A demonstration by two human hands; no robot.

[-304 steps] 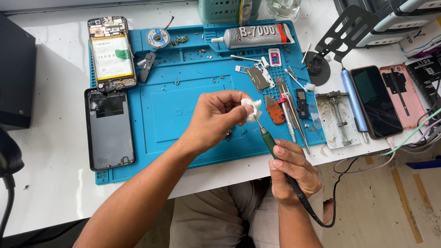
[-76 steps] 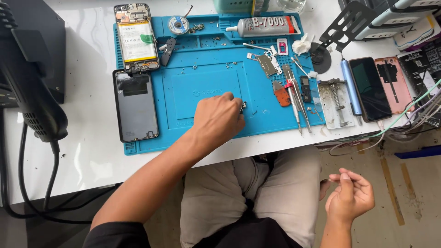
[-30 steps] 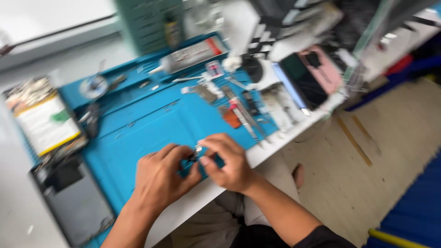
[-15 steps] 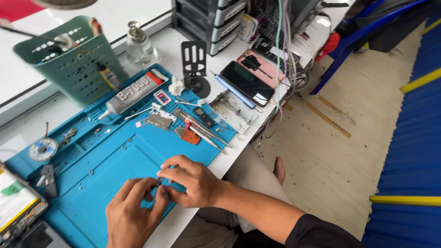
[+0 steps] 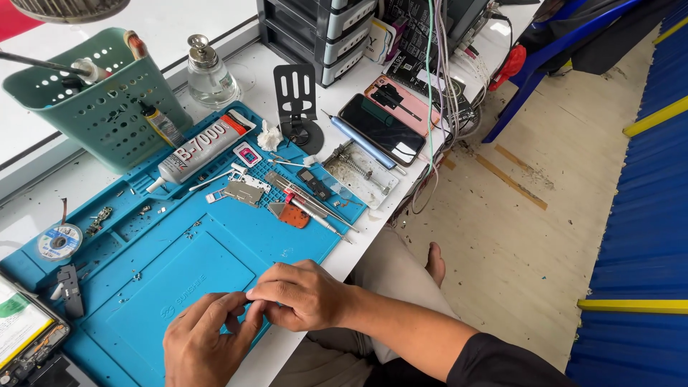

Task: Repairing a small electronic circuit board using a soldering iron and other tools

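Compared with half a second back, the camera has barely swung; both hands have stayed put over the near edge of the blue silicone repair mat [image 5: 215, 251], fingers still bunched together. Ten seconds ago the right hand had a soldering iron and the left held a white wad; neither is in hand now.

Head view, the only one: the left hand [image 5: 204, 344] and the right hand [image 5: 304, 294] meet fingertip to fingertip, pinched almost closed around something tiny. What it is I can't tell, it's hidden between the fingers, just above the mat's front edge.

If you ask me, the way to do this well is to keep the wrists resting on the mat, work low so a dropped bit lands on the blue, and use a light pinch.

Off to the side sit the white glue tube [image 5: 203, 150], the orange triangular pick [image 5: 292, 214] and the green perforated plastic basket [image 5: 93, 115], all well apart from the hands.
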